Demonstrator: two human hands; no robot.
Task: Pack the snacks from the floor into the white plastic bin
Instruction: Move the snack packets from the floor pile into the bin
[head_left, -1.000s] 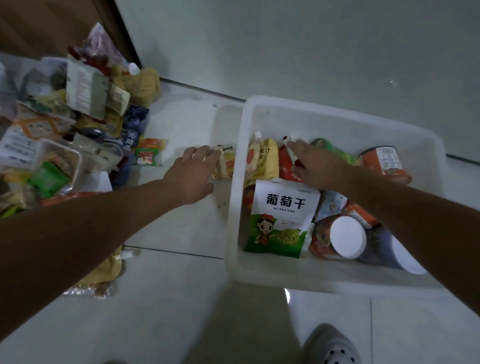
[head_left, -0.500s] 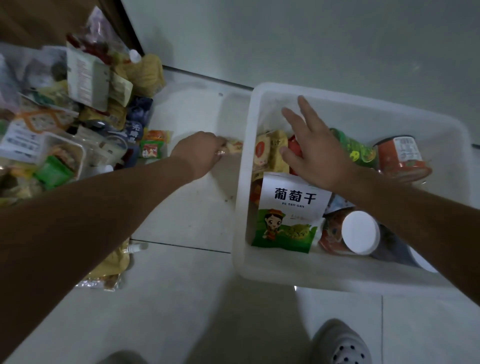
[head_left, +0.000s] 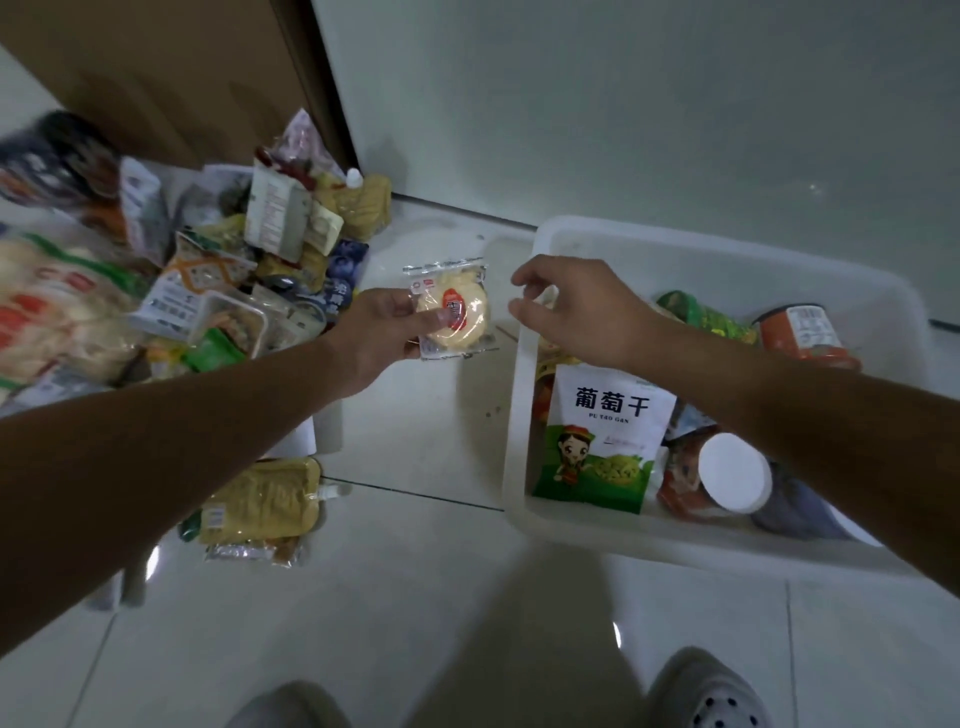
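Now my left hand (head_left: 379, 332) pinches the wrapped yellow cake (head_left: 457, 317) above the floor (head_left: 415, 597), just left of the white plastic bin (head_left: 517, 431), whose rim lies under my empty, loosely curled right hand (head_left: 579, 312).

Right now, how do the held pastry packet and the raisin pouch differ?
The pastry packet is gripped by the left hand outside the white bin; the raisin pouch stands inside it. The packet is clear, the pouch opaque white and green. Both are packaged snacks.
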